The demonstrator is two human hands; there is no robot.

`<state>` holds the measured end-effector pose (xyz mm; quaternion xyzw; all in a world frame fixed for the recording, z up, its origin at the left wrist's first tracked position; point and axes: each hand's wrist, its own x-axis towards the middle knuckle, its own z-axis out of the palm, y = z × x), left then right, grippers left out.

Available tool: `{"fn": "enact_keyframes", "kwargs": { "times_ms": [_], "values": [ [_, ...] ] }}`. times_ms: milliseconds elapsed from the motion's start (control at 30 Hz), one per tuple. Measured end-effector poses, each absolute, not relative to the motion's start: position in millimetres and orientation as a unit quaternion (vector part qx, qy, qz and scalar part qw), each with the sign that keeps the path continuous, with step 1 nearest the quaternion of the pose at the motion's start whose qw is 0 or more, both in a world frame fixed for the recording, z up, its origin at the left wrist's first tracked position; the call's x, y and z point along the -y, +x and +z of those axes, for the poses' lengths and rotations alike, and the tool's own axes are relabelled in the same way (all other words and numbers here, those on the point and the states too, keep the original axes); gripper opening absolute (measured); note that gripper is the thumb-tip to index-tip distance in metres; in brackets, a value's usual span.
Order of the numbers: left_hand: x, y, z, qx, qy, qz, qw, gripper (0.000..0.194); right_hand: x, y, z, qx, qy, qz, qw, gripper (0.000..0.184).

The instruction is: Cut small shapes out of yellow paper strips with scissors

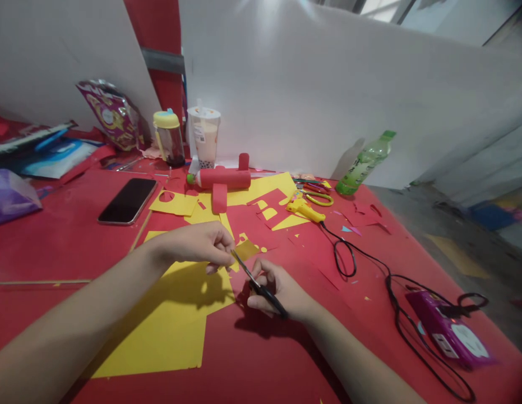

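Observation:
My right hand (pixel 277 289) is closed around the black handles of a pair of scissors (pixel 267 297), whose blades point up and left. The scissor tips meet the fingertips of my left hand (pixel 214 247), which is closed in a pinch. Whatever lies between those fingers is too small to make out. Just beyond the blades a darker yellow scrap of paper (pixel 246 248) shows; whether it is held or lying down I cannot tell. Beneath my left hand spreads a large yellow paper sheet (pixel 160 331). Further back lies a bottle-shaped roll wrapped in red paper (pixel 227 178) with red strips on it.
On the red table, a phone (pixel 128 201) lies at left. A lidded cup (pixel 170 137) and a milk tea cup (pixel 205 137) stand behind. A yellow glue gun (pixel 305 210) trails its cord toward a purple power box (pixel 449 331). A green bottle (pixel 365 163) leans at the wall.

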<state>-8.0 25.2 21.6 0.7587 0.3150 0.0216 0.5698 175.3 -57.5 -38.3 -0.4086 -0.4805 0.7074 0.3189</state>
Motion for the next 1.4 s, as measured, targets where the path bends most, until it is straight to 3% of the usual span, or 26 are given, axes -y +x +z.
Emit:
{"fn": "enact_keyframes", "kwargs": {
  "times_ms": [700,867,1133,1400],
  "values": [
    [-31.8,-13.5,18.6,-0.281,0.711,-0.059,0.642,0.021,56.2,177.6,-37.9,0.530,-0.451,0.675,0.244,0.043],
    [-32.3,-13.4,19.3,-0.279,0.721,-0.055,0.632,0.014,54.5,177.6,-44.1,0.504,-0.429,0.676,0.323,0.044],
    [-23.9,-1.1,17.8,-0.294,0.779,-0.006,0.553,0.017,51.6,171.1,-44.9,0.472,-0.432,0.602,0.478,0.041],
    [-10.0,13.2,12.0,-0.309,0.837,0.016,0.451,0.015,53.1,170.0,-43.1,0.457,-0.439,0.593,0.496,0.039]
  ]
}}
